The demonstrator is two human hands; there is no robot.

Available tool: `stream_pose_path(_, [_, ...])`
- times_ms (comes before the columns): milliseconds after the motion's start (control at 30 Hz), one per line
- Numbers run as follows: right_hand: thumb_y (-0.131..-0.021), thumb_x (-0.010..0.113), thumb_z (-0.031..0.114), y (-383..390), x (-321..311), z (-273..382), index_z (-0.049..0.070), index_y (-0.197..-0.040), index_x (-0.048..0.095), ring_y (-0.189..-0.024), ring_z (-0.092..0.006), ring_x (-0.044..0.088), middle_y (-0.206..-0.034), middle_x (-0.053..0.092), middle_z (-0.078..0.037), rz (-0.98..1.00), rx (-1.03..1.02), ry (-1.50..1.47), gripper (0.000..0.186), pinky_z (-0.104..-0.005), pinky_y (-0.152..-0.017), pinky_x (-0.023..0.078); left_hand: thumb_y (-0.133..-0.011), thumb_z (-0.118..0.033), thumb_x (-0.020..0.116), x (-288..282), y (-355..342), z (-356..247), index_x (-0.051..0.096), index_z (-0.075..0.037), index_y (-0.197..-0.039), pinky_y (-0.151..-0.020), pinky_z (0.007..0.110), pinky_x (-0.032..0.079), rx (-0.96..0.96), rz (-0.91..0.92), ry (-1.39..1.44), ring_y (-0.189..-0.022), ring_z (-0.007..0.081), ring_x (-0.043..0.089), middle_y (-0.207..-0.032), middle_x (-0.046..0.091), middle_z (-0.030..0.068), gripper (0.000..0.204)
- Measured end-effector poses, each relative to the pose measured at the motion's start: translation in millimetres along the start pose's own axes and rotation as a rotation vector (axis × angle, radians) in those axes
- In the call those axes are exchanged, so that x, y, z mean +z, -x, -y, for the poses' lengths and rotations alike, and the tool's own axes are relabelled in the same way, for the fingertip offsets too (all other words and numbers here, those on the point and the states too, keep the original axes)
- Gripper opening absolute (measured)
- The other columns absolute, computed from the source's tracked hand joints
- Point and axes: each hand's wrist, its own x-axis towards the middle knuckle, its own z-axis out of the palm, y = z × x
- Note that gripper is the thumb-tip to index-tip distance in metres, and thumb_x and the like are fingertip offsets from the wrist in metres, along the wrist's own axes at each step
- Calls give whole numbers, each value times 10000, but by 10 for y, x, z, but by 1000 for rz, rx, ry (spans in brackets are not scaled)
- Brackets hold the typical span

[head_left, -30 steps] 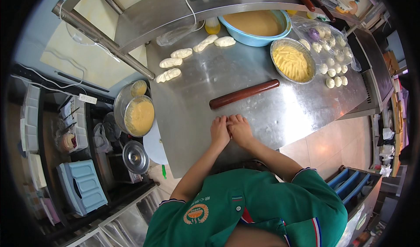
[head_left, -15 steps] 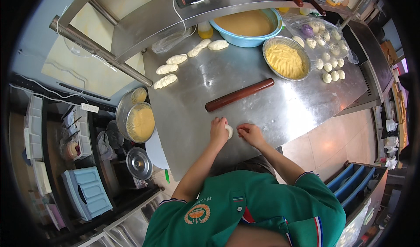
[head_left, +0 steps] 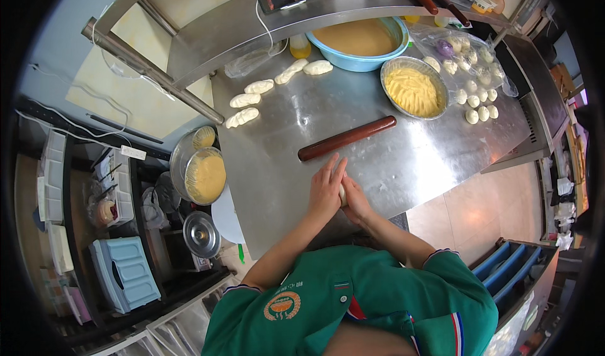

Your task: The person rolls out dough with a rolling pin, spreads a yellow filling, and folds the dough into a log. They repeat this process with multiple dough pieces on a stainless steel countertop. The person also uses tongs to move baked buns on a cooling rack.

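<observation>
Near the front edge of the steel table, a small white piece of dough (head_left: pixel 343 195) is enclosed between my two hands. My left hand (head_left: pixel 325 189) lies against its left side, fingers fairly straight and pointing away from me. Against the other side is my right hand (head_left: pixel 357 200), its fingertips meeting the left hand. Most of the dough is hidden by the palms. Just beyond my fingertips a dark red-brown rolling pin (head_left: pixel 346 138) lies at a slant on the table.
Several shaped dough pieces (head_left: pixel 244 100) lie at the far left. A blue basin (head_left: pixel 353 60) of tan liquid and a bowl of yellow filling (head_left: pixel 413 91) stand at the back. Small dough balls (head_left: pixel 483 113) sit at the right, some under plastic. A steel shelf (head_left: pixel 239 38) overhangs the back.
My hands, apart before with the dough at my left hand, have come together around it. The view has shifted slightly; the rolling pin stays put.
</observation>
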Motion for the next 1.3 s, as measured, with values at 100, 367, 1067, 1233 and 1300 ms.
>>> stream_pose_path(100, [-1053, 410, 554, -2, 43, 31, 116, -1238, 583, -1005, -185, 654, -1134, 663, -55, 23, 105, -77, 506, -379, -868, 542, -792, 82, 556, -103, -90, 6, 475, -85, -1459, -1110, 422, 383, -293, 321, 161, -1380, 333, 454, -1529, 436, 128, 693])
stream_pose_path(367, [-1041, 437, 566, -46, 210, 138, 97, -1246, 573, -949, -172, 646, -1087, 664, -47, -6, 69, -163, 529, -364, -818, 535, -810, 97, 491, -313, 15, 151, 427, -82, -1508, -1187, 379, 283, -342, 99, 753, -1452, 269, 372, -1548, 430, 108, 723])
stream_pose_path(1067, [-927, 683, 308, 65, 230, 728, 91, -1090, 635, -867, -262, 685, -1061, 655, -121, 236, -970, 1098, 275, -354, -700, 553, -1025, -470, 516, 157, 133, 321, 596, -91, -1254, -697, 282, 496, -813, 41, 1758, -794, 89, 613, -909, 645, -37, 450])
stream_pose_path(1233, [-793, 778, 338, 193, -456, 1113, 116, -1057, 655, -946, -291, 618, -1052, 624, -74, -107, -1256, 1499, 366, -404, -824, 513, -1047, -579, 370, 363, -280, -65, 442, -73, -1453, -1138, 413, 357, -714, 671, 2365, -1366, 229, 450, -1433, 517, 73, 653])
stream_pose_path(1300, [-776, 788, 386, 204, -850, 1301, 121, -1063, 653, -962, -308, 608, -1045, 614, -85, -158, -1151, 1479, 413, -443, -891, 486, -1063, -556, 344, 585, -415, -170, 396, -60, -1494, -1143, 426, 330, -524, 673, 1753, -1379, 236, 433, -1478, 479, 105, 659])
